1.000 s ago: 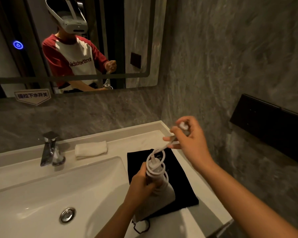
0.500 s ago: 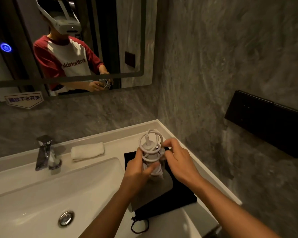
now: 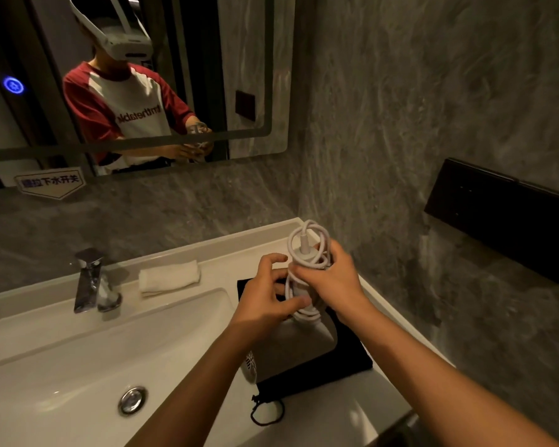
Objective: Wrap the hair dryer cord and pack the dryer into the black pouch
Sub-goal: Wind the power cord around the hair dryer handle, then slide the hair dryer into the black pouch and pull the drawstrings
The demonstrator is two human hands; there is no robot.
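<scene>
Item: pale grey plastic hair dryer [image 3: 299,345], held handle-up over the pouch, its vented end low by the left wrist.
Cord: white rubber-coated cord [image 3: 309,250], coiled in loose loops round the handle, one loop standing up above the hands.
Left hand [image 3: 265,301]: fingers curled on the handle, thumb pressing the lower coils.
Right hand [image 3: 331,279]: fingers clenched over the upper coils; the plug end cannot be told.
Change: a second ago the right hand held the cord's end out and away; it has since come in against the handle, so the loose length is taken up.
Meaning: winding looks nearly finished; securing the end, then bagging, remain.
Container: flat black fabric drawstring pouch [image 3: 352,362], lying on the white tabletop [image 3: 329,414] right of the basin, under the dryer.
</scene>
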